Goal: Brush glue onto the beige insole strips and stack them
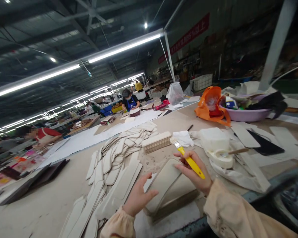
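My right hand (194,172) grips a paintbrush (191,162) with a yellow handle and pale bristles, which point up and away. Its fingertips also reach the top edge of a cream, round-cornered panel (165,185). That panel lies askew on a stack of similar pieces (181,198) right in front of me. My left hand (140,191), thumb and fingers apart, is at the panel's left side; whether it touches the panel I cannot tell. Left of it spreads a heap of loose cream strips (114,162). A neat stack of strips (157,142) lies just beyond.
On the right are a white plastic container (215,140), a tape roll (222,158), a lilac basin (248,114) full of items and an orange bag (208,105). Dark sheets (37,180) lie at left. A co-worker (131,100) stands across the table; another person (46,134) works at left.
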`<state>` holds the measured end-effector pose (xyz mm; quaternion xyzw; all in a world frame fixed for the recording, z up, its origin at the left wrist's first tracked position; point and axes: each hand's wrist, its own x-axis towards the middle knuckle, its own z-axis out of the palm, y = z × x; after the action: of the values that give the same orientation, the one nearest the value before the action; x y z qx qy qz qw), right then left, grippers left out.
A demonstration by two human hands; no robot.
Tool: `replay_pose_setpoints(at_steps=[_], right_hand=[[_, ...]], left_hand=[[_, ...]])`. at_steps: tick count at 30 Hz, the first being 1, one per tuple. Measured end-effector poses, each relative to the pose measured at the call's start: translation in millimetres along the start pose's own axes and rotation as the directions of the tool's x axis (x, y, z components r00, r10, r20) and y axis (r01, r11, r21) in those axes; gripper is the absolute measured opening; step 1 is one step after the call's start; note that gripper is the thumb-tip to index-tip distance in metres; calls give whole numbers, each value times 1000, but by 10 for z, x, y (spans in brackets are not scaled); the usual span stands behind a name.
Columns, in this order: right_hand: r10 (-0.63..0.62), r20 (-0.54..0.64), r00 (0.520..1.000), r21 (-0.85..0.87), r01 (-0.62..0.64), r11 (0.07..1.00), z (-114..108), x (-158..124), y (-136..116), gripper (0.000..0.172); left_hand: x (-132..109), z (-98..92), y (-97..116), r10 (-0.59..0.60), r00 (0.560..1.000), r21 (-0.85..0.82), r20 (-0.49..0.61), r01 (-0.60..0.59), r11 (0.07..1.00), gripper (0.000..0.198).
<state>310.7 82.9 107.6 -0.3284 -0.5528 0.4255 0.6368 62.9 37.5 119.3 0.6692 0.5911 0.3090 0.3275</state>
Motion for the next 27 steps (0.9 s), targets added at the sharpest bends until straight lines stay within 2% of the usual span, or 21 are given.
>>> replay_pose_setpoints(at_steps=[4,6,8,12,17,23,27], right_hand=[[-28,72,997,185,14,983,184,272,-309,35],[-27,87,996,233,6,972,214,312,-351,34],[-4,83,997,238,-15,971,206,294,-318,33],[40,8,999,178,-41,983,140,188,-136,33],[50,-63,997,132,-41,990,42,161,51,31],[137,-57,989,222,-121,968,-131,230,152,36],[142,-57,988,215,-127,968,-208,231,175,39]], left_hand=[[22,108,346,1,986,-211,168,35,977,28],[-51,213,474,-53,986,-335,155,103,937,28],[-152,355,546,-138,986,-434,98,167,886,30],[-298,725,552,-302,952,-529,-43,235,816,33],[-290,1117,559,-382,924,-669,-20,272,692,36],[-217,1328,635,-368,930,-747,17,256,613,33],[-210,1399,620,-362,932,-761,29,256,597,38]])
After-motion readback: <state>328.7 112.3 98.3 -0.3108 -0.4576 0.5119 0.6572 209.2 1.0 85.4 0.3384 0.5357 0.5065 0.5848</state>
